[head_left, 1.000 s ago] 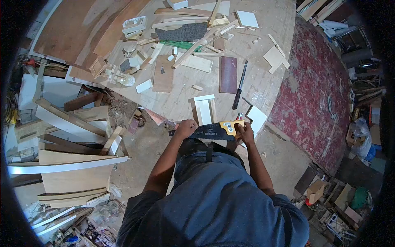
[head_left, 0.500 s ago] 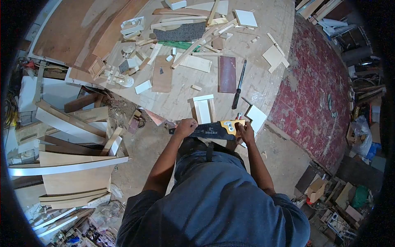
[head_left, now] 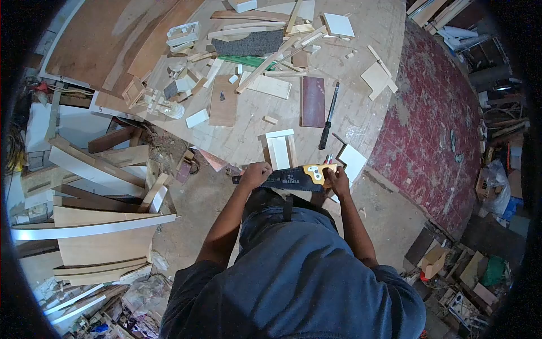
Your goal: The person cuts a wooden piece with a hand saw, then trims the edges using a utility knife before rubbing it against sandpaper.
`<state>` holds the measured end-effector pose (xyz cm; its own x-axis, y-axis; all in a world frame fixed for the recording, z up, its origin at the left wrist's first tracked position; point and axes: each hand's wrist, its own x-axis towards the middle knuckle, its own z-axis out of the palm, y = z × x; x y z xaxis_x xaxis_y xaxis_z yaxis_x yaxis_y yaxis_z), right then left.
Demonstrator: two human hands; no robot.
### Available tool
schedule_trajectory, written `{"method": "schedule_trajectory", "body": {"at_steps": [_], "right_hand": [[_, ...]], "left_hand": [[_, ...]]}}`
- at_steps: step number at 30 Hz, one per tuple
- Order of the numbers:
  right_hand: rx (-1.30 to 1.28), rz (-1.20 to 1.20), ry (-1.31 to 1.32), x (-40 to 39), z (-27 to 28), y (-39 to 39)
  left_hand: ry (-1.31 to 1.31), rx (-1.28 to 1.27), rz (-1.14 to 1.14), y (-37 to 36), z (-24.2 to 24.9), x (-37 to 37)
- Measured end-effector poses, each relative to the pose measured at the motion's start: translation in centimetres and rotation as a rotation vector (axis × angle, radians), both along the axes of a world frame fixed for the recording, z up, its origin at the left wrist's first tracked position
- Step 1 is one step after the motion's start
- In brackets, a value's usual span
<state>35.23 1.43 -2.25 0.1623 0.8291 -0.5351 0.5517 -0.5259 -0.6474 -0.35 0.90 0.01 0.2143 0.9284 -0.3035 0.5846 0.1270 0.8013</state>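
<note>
A handsaw [head_left: 291,179] with a dark blade and a yellow handle lies crosswise in front of my waist, its teeth facing my body. My right hand [head_left: 339,182] is closed on the yellow handle. Near the blade's far left end, my left hand [head_left: 256,174] is closed with its fingers on the blade; the fingertips are partly hidden. Just beyond the blade, a white-faced wooden piece [head_left: 278,151] rests at the near edge of the workbench [head_left: 237,144]. A white board [head_left: 353,161] sits to the right of my right hand.
A black-handled tool [head_left: 324,135] and a dark reddish panel [head_left: 313,101] lie on the bench. Wood offcuts [head_left: 265,85] and a grey strip [head_left: 248,43] are piled farther back. Stacked boards [head_left: 101,226] stand at left; worn red flooring [head_left: 432,124] and clutter fill the right.
</note>
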Motion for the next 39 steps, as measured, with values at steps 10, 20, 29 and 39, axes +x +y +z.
{"method": "schedule_trajectory", "body": {"at_steps": [10,20,29,39], "right_hand": [[0.05,0.008,-0.003,0.1,0.2,-0.1],[0.081,0.0,0.009,-0.1,1.0,-0.2],[0.028,0.039,-0.069,0.5,-0.7,-0.2],[0.017,0.014,-0.049,-0.2,1.6,0.1]], "left_hand": [[-0.032,-0.027,0.034,-0.1,0.4,0.2],[-0.051,-0.028,0.029,-0.3,0.4,0.3],[-0.029,-0.043,0.037,-0.4,-0.3,0.4],[-0.024,0.012,0.024,-0.5,-0.3,0.3]]}}
